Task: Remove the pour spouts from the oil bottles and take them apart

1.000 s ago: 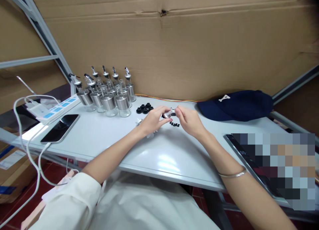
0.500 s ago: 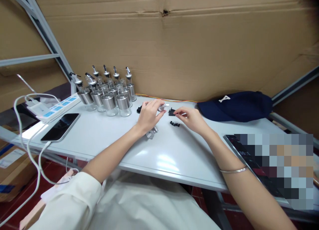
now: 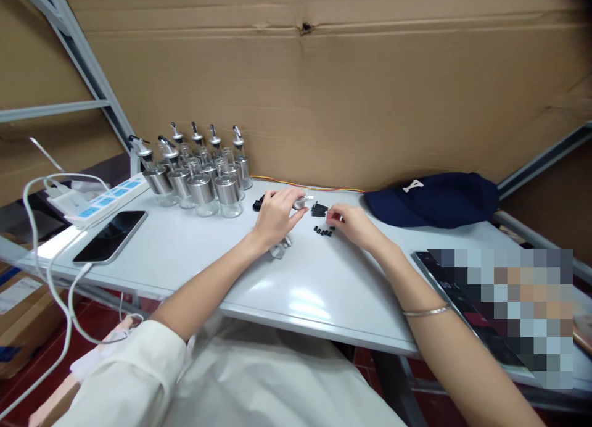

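Note:
My left hand (image 3: 276, 216) rests on the white table (image 3: 194, 254), its fingers curled round a small silver pourer cap (image 3: 301, 200). A few black round stoppers (image 3: 259, 203) lie just behind it. My right hand (image 3: 352, 222) is pinched over a row of tiny black plugs (image 3: 324, 232), fingertips touching them. A second small heap of black parts (image 3: 318, 209) sits between the two hands. A clear and silver piece (image 3: 280, 248) lies beside my left wrist.
Several glass bottles with steel collars and pour spouts (image 3: 198, 179) stand at the back left. A phone (image 3: 110, 236) and a power strip (image 3: 99, 202) with white cables lie at the left. A navy cap (image 3: 435, 198) sits at the back right, a tablet (image 3: 457, 294) at the right edge.
My hands were together holding the silver cap; they have parted. The left carried the cap back toward the stoppers, the right dropped onto the row of black plugs.

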Tool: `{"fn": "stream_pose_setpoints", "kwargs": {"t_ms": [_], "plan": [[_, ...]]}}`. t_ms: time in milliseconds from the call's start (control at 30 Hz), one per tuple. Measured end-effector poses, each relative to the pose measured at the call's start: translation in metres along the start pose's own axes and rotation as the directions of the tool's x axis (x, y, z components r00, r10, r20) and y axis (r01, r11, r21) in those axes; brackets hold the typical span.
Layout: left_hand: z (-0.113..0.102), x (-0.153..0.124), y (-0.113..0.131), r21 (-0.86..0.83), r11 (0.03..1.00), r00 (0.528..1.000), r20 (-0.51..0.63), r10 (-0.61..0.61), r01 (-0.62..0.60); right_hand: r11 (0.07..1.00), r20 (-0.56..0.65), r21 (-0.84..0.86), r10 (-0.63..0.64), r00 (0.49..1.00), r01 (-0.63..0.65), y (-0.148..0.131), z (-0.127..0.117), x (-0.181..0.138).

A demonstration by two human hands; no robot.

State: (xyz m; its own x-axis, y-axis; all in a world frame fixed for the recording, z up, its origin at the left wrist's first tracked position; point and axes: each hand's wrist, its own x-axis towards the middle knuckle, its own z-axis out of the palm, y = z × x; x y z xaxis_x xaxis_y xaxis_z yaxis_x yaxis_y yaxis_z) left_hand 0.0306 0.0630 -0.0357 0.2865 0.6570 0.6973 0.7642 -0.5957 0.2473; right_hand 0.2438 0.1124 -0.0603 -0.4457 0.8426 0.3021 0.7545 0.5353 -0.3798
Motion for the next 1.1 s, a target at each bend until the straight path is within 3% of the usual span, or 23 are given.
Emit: {"fn": "stream_pose_setpoints", "kwargs": {"t_ms": [200,467,733,1100], "plan": [[0.001,-0.001,0.0,0.009,1.0,0.999,0.016,0.029,-0.029,0.997,0.074,-0.047,0.06,0.995,-0.057,0.009,-0.005,0.0],[0.002,-0.001,-0.001,0.017,0.999,0.998,0.053,0.044,-0.045,0.998,0.207,-0.021,-0.045,0.977,0.051,0.009,-0.015,-0.005],[0.002,-0.001,0.0,0.027,0.998,0.996,0.073,0.046,-0.048,0.995,0.174,-0.061,0.092,0.981,-0.082,0.001,-0.015,-0.005],[0.006,-0.002,-0.003,0.001,0.999,0.981,0.191,0.042,-0.043,0.997,0.215,-0.046,0.063,0.975,-0.055,-0.003,-0.016,-0.006]]}}
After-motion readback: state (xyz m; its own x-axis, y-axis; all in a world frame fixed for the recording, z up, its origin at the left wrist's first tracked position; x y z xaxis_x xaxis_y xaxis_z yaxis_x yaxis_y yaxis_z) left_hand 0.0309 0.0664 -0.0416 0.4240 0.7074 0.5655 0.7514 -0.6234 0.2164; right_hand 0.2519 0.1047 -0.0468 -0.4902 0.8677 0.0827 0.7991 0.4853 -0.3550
